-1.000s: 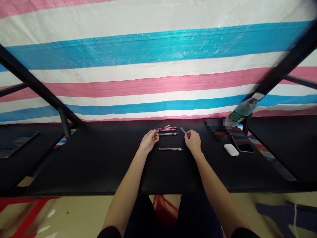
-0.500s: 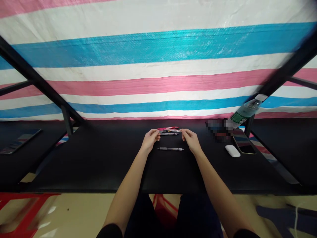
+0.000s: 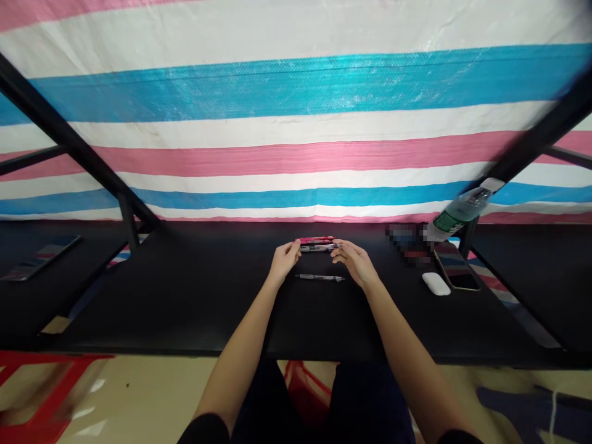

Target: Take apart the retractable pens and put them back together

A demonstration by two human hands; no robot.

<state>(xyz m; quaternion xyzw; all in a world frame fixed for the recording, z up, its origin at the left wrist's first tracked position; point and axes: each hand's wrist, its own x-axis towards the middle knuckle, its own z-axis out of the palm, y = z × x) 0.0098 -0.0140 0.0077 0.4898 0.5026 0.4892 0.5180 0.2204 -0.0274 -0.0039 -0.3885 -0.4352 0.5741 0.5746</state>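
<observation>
My left hand [image 3: 285, 259] is closed in a pinch at the left ends of a small group of pens on the black table. At the right ends, my right hand [image 3: 355, 260] has its thumb and bent fingers around the tip of a clear pen [image 3: 324, 246]. The red pens [image 3: 317, 239] lie along the far side of the group, side by side with the clear pen and partly hidden by my fingers. Closer to me, a single grey pen [image 3: 320, 277] lies crosswise on the table, apart from both hands.
On the right of the black table [image 3: 185, 296] are a white earbud case [image 3: 435, 283], a phone [image 3: 456, 265], a tilted bottle [image 3: 457, 216] and a blurred-out item [image 3: 409, 243]. A striped sheet [image 3: 296, 160] hangs behind. Black metal posts [image 3: 92, 154] slant up at both sides.
My right hand has shifted slightly left, its fingers curling further in. The clear pen now lies closer alongside the other pens. The single grey pen stays in place on the table.
</observation>
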